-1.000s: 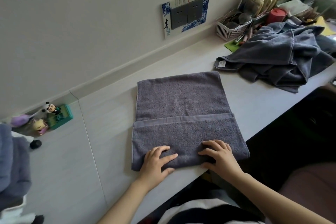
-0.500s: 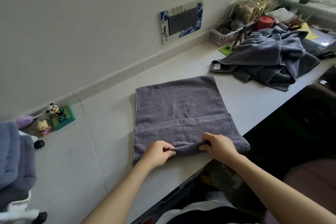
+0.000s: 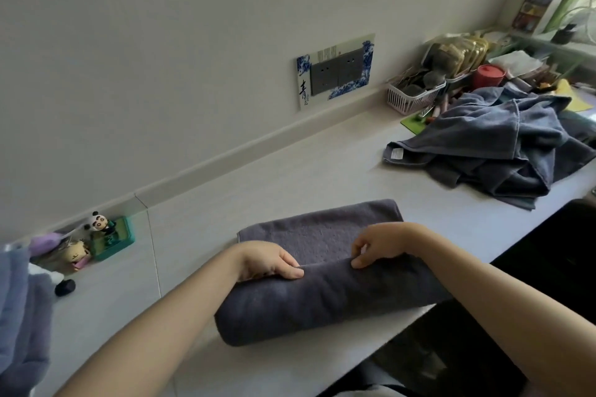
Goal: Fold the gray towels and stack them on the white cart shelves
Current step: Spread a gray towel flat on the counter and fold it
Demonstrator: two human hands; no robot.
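Both bare forearms reach forward, side by side. The left hand (image 3: 269, 259) is knuckles-up, fingers curled, thumb pointing right, pinching a fold. The right hand (image 3: 382, 243) arches from a bent wrist, fingertips (image 3: 358, 264) pinching the same fold.

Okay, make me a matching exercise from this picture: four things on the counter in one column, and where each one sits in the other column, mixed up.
Things:
1. panda figurine
2. pile of unfolded towels
3. red container
4. gray towel

Places:
A. under both hands at the near edge
B. far left, by the wall
C. far right, behind the white basket
D. right side, heaped loosely

Pairs: 1-B, 2-D, 3-C, 4-A
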